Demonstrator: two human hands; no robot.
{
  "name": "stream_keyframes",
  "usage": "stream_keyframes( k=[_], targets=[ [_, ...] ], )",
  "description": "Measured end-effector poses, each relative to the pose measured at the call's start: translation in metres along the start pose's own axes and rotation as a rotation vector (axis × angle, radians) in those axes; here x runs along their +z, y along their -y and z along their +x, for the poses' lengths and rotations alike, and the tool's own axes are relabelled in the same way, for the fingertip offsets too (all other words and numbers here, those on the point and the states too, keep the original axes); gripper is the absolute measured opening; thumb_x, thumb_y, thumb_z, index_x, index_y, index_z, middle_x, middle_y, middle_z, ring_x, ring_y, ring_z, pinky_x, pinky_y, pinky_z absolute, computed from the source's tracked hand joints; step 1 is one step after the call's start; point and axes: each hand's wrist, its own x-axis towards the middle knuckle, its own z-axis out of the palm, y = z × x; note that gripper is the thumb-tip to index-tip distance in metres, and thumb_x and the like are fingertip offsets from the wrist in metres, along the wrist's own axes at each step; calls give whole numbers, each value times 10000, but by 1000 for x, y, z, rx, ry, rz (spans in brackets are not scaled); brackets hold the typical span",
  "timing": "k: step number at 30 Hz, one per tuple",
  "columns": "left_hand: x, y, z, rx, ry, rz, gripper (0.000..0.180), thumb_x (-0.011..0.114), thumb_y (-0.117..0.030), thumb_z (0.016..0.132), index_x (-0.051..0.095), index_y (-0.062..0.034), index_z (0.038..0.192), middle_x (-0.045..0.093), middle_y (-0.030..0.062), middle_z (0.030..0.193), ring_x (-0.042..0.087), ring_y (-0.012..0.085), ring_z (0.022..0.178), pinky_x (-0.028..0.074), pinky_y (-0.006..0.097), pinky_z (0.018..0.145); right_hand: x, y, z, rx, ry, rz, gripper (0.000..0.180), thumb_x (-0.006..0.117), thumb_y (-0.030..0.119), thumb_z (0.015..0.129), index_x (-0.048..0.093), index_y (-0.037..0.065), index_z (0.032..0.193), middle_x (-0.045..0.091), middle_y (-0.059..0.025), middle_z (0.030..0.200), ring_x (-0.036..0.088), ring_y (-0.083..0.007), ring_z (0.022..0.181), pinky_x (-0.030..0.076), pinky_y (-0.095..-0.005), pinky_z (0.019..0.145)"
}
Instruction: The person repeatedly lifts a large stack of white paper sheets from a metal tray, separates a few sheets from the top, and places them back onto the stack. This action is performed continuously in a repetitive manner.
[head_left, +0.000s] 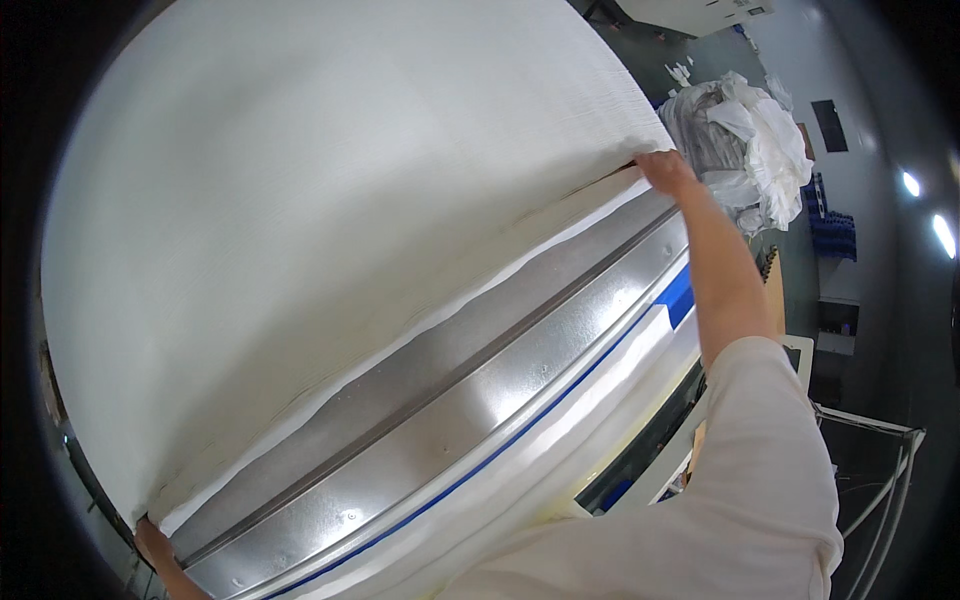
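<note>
A wide white sheet, which looks like soft fabric (330, 190), fills the upper left of the head view. Its near edge is folded or layered and runs slantwise from lower left to upper right. At the lower left end of that edge, my left hand (153, 545) grips the corner, its fingers partly hidden by the material. My right hand (664, 171) is closed on the far right end, arm stretched out. Between my hands the edge sags slightly over a bare grey metal surface (400, 375).
A shiny metal rail (450, 400) and a blue-lined white strip (480, 470) run along my side of the sheet. Crumpled clear and white plastic wrapping (745, 145) is heaped at the upper right. A white tubular frame (890, 470) stands at the lower right.
</note>
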Motion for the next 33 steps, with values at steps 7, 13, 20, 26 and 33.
stream_keyframes(
  k=[7, 13, 20, 26, 33],
  targets=[
    [-2, -26, 8, 71, -56, -82, 246, 437, -64, 900, 625, -8, 1048, 636, 180, 1026, 600, 346, 940, 481, 421, 807, 45, -38, -10, 166, -31, 106, 287, 496, 134, 840, 613, 120, 1102, 633, -141, 1051, 603, -345, 971, 491, -418, 845],
    [-46, 46, -51, 159, -203, 293, 256, 446, -41, 862, 641, -48, 1028, 647, 126, 1000, 594, 329, 940, 475, 427, 823, 28, -15, 19, 178, -106, 189, 258, 507, 204, 874, 651, 194, 1087, 657, -88, 1051, 606, -299, 1000, 453, -412, 895],
    [-183, -59, -69, -38, -75, 47, 349, 442, -49, 862, 632, -176, 1126, 635, 112, 1089, 597, 335, 968, 478, 439, 833, 16, -128, -5, 139, -125, 161, 348, 510, 126, 793, 645, 201, 1105, 654, -115, 1040, 601, -324, 993, 466, -414, 876],
    [-208, -35, -105, 68, -9, 59, 391, 473, 9, 819, 618, -145, 1147, 638, 129, 1080, 597, 351, 962, 473, 455, 805, 21, -204, -27, 2, -92, 179, 309, 547, 98, 800, 629, 141, 1095, 646, -154, 1018, 595, -349, 966, 470, -440, 824],
    [-201, -42, -171, 286, -7, -55, 264, 524, -18, 793, 661, -98, 1004, 652, 163, 919, 595, 384, 867, 470, 455, 766, 46, -242, -84, -61, -43, 131, 296, 557, 88, 792, 634, 129, 1074, 645, -160, 986, 596, -356, 942, 467, -444, 818]
  ],
)
